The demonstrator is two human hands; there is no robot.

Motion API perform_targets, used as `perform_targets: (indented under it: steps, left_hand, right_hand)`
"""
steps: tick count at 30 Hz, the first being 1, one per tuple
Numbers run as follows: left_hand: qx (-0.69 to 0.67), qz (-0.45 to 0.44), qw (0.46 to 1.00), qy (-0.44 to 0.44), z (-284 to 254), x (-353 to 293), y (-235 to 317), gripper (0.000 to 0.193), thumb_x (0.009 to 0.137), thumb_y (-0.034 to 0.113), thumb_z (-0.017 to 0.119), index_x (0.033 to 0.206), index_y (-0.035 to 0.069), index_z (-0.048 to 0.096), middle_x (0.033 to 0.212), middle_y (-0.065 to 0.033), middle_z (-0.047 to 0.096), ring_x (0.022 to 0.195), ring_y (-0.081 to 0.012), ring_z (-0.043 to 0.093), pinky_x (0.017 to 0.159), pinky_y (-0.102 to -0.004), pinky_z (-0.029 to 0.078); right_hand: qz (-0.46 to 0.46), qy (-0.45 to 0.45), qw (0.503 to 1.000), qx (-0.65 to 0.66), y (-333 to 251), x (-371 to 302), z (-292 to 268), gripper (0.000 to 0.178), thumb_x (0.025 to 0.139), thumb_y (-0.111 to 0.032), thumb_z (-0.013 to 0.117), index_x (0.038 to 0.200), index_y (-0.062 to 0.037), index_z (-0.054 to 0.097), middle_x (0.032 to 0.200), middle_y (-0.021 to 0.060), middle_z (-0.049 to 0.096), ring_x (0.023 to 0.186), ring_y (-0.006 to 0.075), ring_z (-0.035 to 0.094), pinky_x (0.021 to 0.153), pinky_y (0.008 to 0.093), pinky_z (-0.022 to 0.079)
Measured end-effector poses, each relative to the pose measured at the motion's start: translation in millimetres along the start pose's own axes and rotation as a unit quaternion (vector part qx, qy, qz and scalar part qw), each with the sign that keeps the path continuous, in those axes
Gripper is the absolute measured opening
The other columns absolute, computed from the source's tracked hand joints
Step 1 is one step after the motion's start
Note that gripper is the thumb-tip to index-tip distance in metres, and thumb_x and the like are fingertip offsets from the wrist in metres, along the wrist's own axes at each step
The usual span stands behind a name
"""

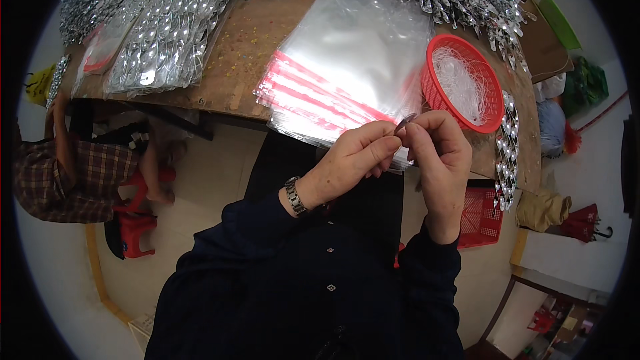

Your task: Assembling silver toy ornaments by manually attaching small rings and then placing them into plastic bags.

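Observation:
In front of my body both hands meet over the near edge of a stack of clear plastic bags [363, 33] with red-and-white striped ends. A small, dark, shiny leaf-shaped piece [405, 123] pokes up between the fingertips. My left hand [350, 163], with a metal watch at its wrist, pinches it by the lower end. The thumb and bent fingers of my right hand [441, 160] are closed right beside the piece; what they grip is hidden. Just beyond the right hand, a red plastic basket [430, 93] holds a tangle of thin clear strings [460, 83].
Silver twisted spiral strips [177, 27] lie in piles along the table's [243, 33] far side; some hang off its right edge. Under the table stands a red crate [481, 217]. At left, a person in a checked shirt [73, 177] sits near a red stool [138, 230].

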State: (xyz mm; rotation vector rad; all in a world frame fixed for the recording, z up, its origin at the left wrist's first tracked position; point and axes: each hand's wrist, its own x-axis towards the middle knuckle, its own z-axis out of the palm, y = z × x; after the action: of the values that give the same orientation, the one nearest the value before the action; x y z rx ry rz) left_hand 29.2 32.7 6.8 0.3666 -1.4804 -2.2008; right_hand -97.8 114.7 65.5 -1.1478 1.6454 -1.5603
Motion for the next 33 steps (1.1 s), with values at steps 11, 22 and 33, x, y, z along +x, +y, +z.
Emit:
perform_targets:
  steps: [11,22,33]
  left_hand:
    - [0.025,-0.016,0.999,-0.044,1,-4,4,0.027,0.099,0.031,0.048,0.094,0.006,0.055,0.072,0.0031,0.050,0.065,-0.0046,0.049,0.059,-0.0192,0.042]
    - [-0.079,0.070,0.994,0.012,4,-8,13,0.027,0.097,0.017,0.053,0.118,0.001,0.055,0.096,-0.0009,0.057,0.079,-0.0055,0.053,0.072,-0.0192,0.045]
    - [-0.039,0.098,0.994,0.020,14,-18,41,0.010,0.095,0.009,0.053,0.097,0.001,0.059,0.087,0.0005,0.056,0.071,-0.0032,0.050,0.062,-0.0175,0.041]
  right_hand:
    - [0.042,-0.009,0.998,0.035,-5,3,-8,0.005,0.090,-0.008,0.058,0.092,-0.0033,0.057,0.080,0.0012,0.064,0.069,0.0042,0.057,0.060,0.0170,0.040]
    - [0.071,-0.061,0.995,0.037,-12,-3,-21,0.005,0.087,-0.005,0.061,0.089,-0.0005,0.062,0.074,-0.0015,0.059,0.065,0.0032,0.050,0.058,0.0179,0.039]
    - [0.056,-0.114,0.992,-0.003,-41,-11,-17,0.005,0.087,-0.007,0.059,0.087,-0.0024,0.058,0.075,-0.0010,0.057,0.065,0.0038,0.049,0.060,0.0180,0.037]
